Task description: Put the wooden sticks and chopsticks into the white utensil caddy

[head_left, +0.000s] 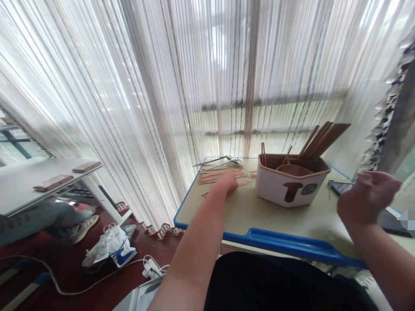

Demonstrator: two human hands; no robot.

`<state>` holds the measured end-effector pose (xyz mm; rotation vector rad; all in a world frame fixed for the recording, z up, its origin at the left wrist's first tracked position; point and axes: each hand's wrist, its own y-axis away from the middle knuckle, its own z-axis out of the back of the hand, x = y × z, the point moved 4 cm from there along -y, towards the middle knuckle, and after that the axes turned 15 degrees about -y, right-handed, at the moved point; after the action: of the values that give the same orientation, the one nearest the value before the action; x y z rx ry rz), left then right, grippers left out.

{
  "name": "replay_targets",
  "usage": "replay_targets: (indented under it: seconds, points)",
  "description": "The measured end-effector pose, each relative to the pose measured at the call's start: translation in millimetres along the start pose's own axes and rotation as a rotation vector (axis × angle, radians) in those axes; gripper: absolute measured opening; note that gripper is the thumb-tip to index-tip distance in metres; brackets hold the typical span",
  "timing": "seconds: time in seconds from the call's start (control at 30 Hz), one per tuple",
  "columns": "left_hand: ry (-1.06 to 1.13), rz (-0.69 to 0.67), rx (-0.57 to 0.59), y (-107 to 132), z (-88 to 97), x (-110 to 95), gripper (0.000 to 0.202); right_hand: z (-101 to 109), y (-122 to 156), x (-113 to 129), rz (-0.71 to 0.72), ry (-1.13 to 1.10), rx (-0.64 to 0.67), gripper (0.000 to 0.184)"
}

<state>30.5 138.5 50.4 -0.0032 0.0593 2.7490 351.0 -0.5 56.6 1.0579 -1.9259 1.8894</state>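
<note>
My left hand [228,181] reaches across a small blue-edged desk [279,244] and rests on a loose spread of wooden chopsticks [220,175]; its fingers are hidden behind the knuckles. My right hand [368,196] hovers above the desk's right side, blurred, fingers curled loosely with nothing seen in them. Between the hands stands a white and brown cutlery holder [290,181] with several brown chopsticks [324,138] sticking out of it. Metal spoons [223,162] lie at the desk's far edge.
A dark phone [342,187] lies right of the holder. Sheer striped curtains [162,86] hang behind the desk. Left stands a white table [19,185] with another person's legs beneath. A white bag [113,246], cables and a power strip [151,268] lie on the floor.
</note>
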Motion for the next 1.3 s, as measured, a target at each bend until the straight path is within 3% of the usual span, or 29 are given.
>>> replay_targets:
  seconds: [0.13, 0.27, 0.3, 0.37, 0.43, 0.47, 0.53, 0.63, 0.83, 1.0, 1.3]
  points:
    - [-0.031, 0.006, -0.008, -5, -4.2, 0, 0.02, -3, 11, 33, 0.421, -0.044, 0.101, 0.016]
    - [-0.044, 0.005, -0.001, -10, -8.2, 2, 0.02, -2, 29, 74, 0.701, -0.23, 0.268, 0.029]
    - [-0.043, 0.002, 0.003, -10, -8.3, 3, 0.019, -3, 38, 90, 0.78, -0.347, 0.346, 0.034]
    - [-0.036, -0.006, 0.019, -9, -7.1, 4, 0.018, -12, 61, 125, 0.904, -0.522, 0.626, 0.039]
    - [-0.028, -0.007, 0.034, -6, -4.3, 6, 0.018, -28, 88, 153, 0.931, -0.525, 0.893, 0.038]
    - [-0.025, -0.004, 0.041, -4, -2.7, 7, 0.018, -37, 99, 161, 0.885, -0.528, 0.961, 0.037]
    - [-0.02, 0.0, 0.054, 0, 0.1, 8, 0.019, -52, 116, 168, 0.75, -0.598, 0.975, 0.037]
    - [-0.007, 0.001, 0.075, 3, 0.4, 10, 0.017, -68, 136, 157, 0.587, -0.732, 1.03, 0.039]
    - [0.073, 0.058, 0.072, -1, -1.6, 23, 0.019, -76, 129, 128, 0.134, -0.756, 0.926, 0.028]
    - [0.106, 0.08, 0.05, 3, 8.2, 29, 0.022, -78, 120, 129, 0.105, -0.653, 0.911, 0.02]
    - [0.112, 0.025, 0.141, 4, 3.4, 36, 0.025, -89, 120, 127, -0.008, -0.422, 1.086, 0.02]
